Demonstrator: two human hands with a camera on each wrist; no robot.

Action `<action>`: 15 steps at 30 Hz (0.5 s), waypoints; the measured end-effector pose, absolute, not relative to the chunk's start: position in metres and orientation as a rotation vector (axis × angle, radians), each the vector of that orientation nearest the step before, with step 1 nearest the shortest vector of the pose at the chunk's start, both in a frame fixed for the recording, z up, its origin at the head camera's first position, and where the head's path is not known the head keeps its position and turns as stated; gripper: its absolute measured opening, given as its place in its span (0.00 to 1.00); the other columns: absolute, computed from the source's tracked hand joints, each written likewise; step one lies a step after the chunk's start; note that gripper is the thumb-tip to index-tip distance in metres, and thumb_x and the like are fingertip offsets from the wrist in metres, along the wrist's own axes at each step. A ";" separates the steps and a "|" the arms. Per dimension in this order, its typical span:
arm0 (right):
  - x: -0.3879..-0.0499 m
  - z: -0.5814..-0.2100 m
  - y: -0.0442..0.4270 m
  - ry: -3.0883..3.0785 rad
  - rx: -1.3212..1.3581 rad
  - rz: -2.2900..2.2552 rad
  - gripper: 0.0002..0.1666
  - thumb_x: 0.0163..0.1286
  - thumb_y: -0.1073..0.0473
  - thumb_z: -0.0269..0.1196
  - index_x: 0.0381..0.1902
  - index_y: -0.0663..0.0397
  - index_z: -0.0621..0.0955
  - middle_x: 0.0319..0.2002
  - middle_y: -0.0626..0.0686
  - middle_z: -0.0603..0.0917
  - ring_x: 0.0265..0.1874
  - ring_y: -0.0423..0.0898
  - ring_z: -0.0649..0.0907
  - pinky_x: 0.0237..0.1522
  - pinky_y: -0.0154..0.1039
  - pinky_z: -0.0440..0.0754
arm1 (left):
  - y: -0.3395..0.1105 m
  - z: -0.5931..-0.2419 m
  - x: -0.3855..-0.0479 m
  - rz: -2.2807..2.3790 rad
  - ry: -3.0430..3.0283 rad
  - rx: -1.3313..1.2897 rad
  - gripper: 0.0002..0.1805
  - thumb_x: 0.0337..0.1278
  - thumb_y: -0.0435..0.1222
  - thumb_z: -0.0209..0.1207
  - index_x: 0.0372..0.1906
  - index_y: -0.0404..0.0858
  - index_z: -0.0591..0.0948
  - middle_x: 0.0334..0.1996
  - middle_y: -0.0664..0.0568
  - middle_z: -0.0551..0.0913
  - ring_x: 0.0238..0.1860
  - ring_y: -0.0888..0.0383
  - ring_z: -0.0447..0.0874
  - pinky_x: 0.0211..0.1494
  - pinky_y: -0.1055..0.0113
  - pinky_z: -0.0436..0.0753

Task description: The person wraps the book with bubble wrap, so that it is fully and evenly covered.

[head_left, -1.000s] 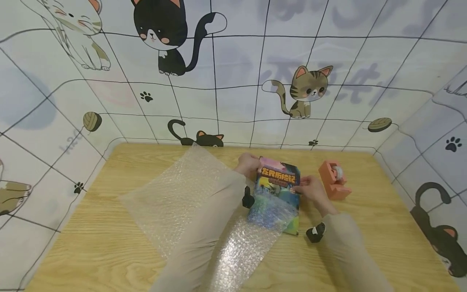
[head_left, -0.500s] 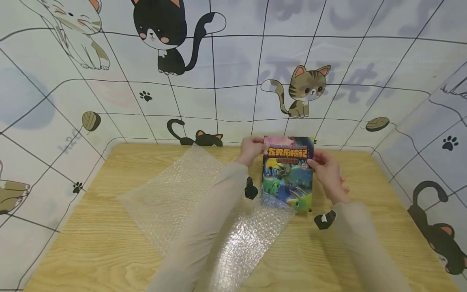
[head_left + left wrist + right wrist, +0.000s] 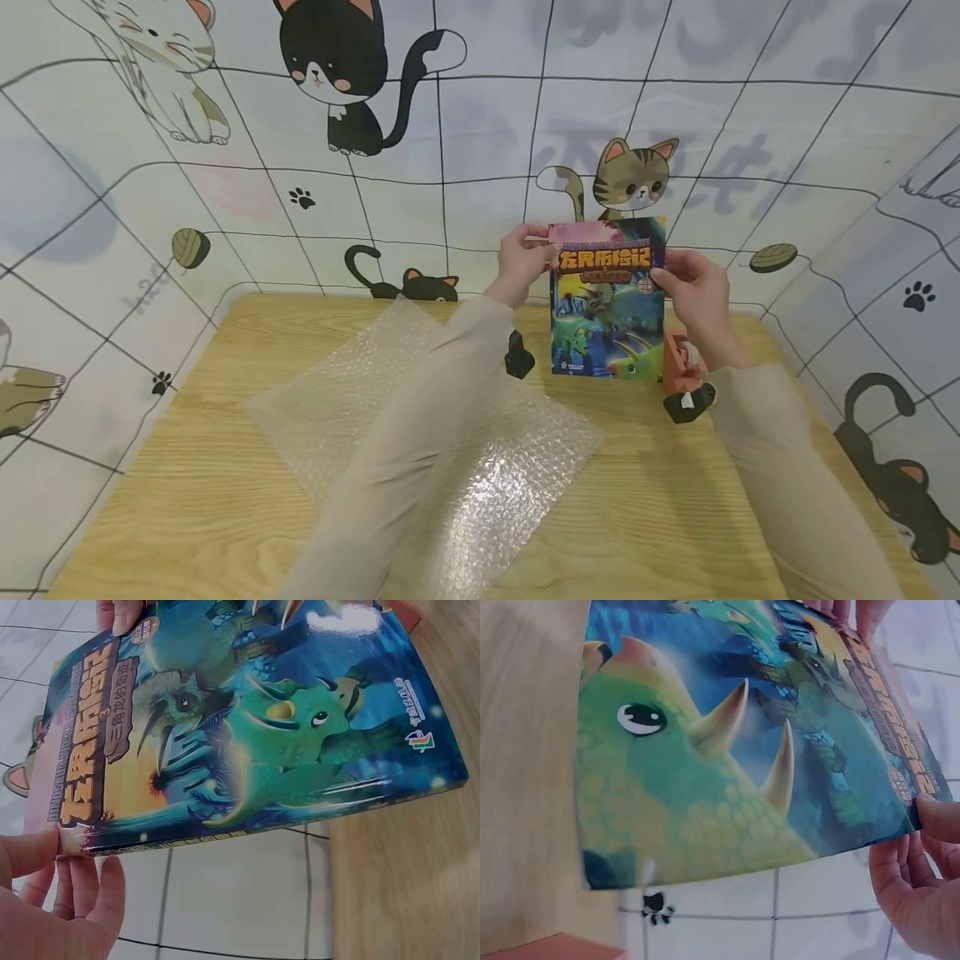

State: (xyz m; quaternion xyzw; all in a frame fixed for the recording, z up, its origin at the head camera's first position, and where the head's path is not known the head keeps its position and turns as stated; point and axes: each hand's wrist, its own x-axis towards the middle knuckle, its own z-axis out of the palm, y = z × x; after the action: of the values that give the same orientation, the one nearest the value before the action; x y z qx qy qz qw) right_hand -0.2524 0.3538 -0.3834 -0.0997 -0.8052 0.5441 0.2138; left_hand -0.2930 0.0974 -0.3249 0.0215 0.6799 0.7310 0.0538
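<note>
A colourful book (image 3: 607, 304) with dinosaurs on its cover is held up above the back of the table, cover facing me. My left hand (image 3: 522, 262) pinches its upper left edge, thumb in front and fingers behind. On the opposite side my right hand (image 3: 697, 296) grips the upper right edge the same way. The left wrist view shows the spine of the book (image 3: 277, 735) beside the left thumb. In the right wrist view a large green horned dinosaur fills the near part of the cover. A sheet of bubble wrap (image 3: 517, 467) lies flat on the table below, partly hidden by my left sleeve.
An orange tape dispenser (image 3: 678, 367) stands on the wooden table (image 3: 187, 467) behind the right wrist, partly covered by the book and hand. A cloth backdrop with cartoon cats (image 3: 480, 125) rises along the table's back and sides.
Both hands have lifted the book up and away from the bubble wrap, slightly to the right. Its lower part no longer sits behind the wrap, whose raised corner now lies down.
</note>
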 end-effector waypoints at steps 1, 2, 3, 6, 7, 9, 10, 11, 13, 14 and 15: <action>-0.249 -0.373 0.346 -2.271 -0.289 1.482 0.21 0.61 0.50 0.66 0.51 0.48 0.82 0.43 0.49 0.84 0.38 0.40 0.80 0.35 0.26 0.80 | 0.095 -0.322 -0.293 2.219 2.073 0.077 0.09 0.56 0.28 0.61 0.42 0.35 0.77 0.36 0.48 0.81 0.30 0.59 0.78 0.38 0.66 0.84; -0.244 -0.364 0.337 -2.280 -0.299 1.475 0.21 0.62 0.50 0.65 0.52 0.49 0.81 0.40 0.46 0.83 0.37 0.38 0.80 0.34 0.24 0.79 | 0.091 -0.319 -0.293 2.216 2.074 0.094 0.09 0.57 0.28 0.60 0.43 0.36 0.76 0.36 0.48 0.81 0.30 0.59 0.77 0.37 0.66 0.84; -0.236 -0.351 0.326 -2.285 -0.292 1.507 0.20 0.63 0.53 0.64 0.52 0.52 0.81 0.38 0.44 0.83 0.36 0.37 0.80 0.33 0.24 0.79 | 0.088 -0.316 -0.294 2.216 2.077 0.115 0.10 0.57 0.28 0.60 0.43 0.36 0.76 0.36 0.47 0.81 0.29 0.59 0.77 0.37 0.66 0.84; -0.210 -0.314 0.288 -2.344 -0.309 1.525 0.21 0.68 0.58 0.59 0.56 0.63 0.76 0.34 0.41 0.81 0.33 0.35 0.79 0.34 0.24 0.79 | 0.076 -0.307 -0.294 2.180 2.100 0.150 0.10 0.58 0.30 0.60 0.44 0.36 0.76 0.37 0.48 0.80 0.30 0.59 0.78 0.36 0.68 0.83; -0.205 -0.308 0.279 -2.341 -0.307 1.553 0.21 0.68 0.58 0.58 0.55 0.65 0.76 0.32 0.38 0.80 0.31 0.32 0.79 0.33 0.23 0.78 | 0.071 -0.304 -0.294 2.172 2.103 0.151 0.10 0.58 0.30 0.60 0.44 0.36 0.76 0.37 0.47 0.80 0.30 0.58 0.78 0.36 0.68 0.83; -0.203 -0.305 0.270 -2.304 -0.291 1.653 0.21 0.68 0.60 0.59 0.54 0.68 0.76 0.29 0.36 0.79 0.28 0.32 0.78 0.30 0.23 0.79 | 0.060 -0.299 -0.293 2.146 2.103 0.155 0.10 0.58 0.30 0.60 0.45 0.36 0.76 0.38 0.46 0.80 0.31 0.57 0.79 0.37 0.67 0.84; -0.204 -0.306 0.266 -2.296 -0.297 1.681 0.21 0.68 0.60 0.59 0.54 0.69 0.75 0.29 0.37 0.79 0.28 0.32 0.78 0.30 0.23 0.79 | 0.054 -0.297 -0.292 2.131 2.104 0.150 0.10 0.58 0.30 0.60 0.45 0.36 0.76 0.38 0.46 0.80 0.32 0.57 0.80 0.38 0.67 0.84; -0.203 -0.306 0.261 -2.271 -0.293 1.739 0.19 0.67 0.61 0.59 0.52 0.70 0.75 0.28 0.36 0.80 0.27 0.32 0.79 0.29 0.24 0.79 | 0.048 -0.295 -0.291 2.118 2.107 0.147 0.10 0.58 0.30 0.60 0.45 0.35 0.76 0.39 0.46 0.81 0.33 0.56 0.80 0.39 0.66 0.84; -0.203 -0.306 0.253 -2.235 -0.288 1.847 0.17 0.67 0.62 0.60 0.49 0.68 0.76 0.28 0.38 0.80 0.26 0.33 0.79 0.28 0.25 0.80 | 0.037 -0.293 -0.290 2.075 2.131 0.134 0.10 0.58 0.30 0.60 0.44 0.35 0.76 0.40 0.45 0.80 0.35 0.55 0.80 0.41 0.65 0.84; -0.203 -0.307 0.249 -2.217 -0.288 1.902 0.16 0.66 0.63 0.60 0.49 0.68 0.76 0.28 0.39 0.80 0.26 0.34 0.79 0.29 0.25 0.80 | 0.032 -0.293 -0.290 2.051 2.141 0.128 0.10 0.58 0.31 0.60 0.44 0.35 0.75 0.40 0.45 0.80 0.36 0.55 0.81 0.42 0.64 0.84; -0.202 -0.307 0.245 -2.221 -0.287 1.943 0.16 0.67 0.62 0.60 0.49 0.67 0.75 0.29 0.40 0.79 0.27 0.34 0.79 0.29 0.25 0.80 | 0.026 -0.293 -0.289 2.027 2.153 0.120 0.10 0.58 0.31 0.60 0.44 0.35 0.75 0.40 0.45 0.80 0.37 0.55 0.81 0.43 0.64 0.84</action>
State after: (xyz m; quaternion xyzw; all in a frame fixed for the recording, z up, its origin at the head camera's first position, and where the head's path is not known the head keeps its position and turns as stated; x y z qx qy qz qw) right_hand -0.2024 0.2452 -0.3074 -0.0963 -0.7461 0.6529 0.0883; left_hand -0.2890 0.0258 -0.2928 0.0403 0.7245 0.6821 0.0907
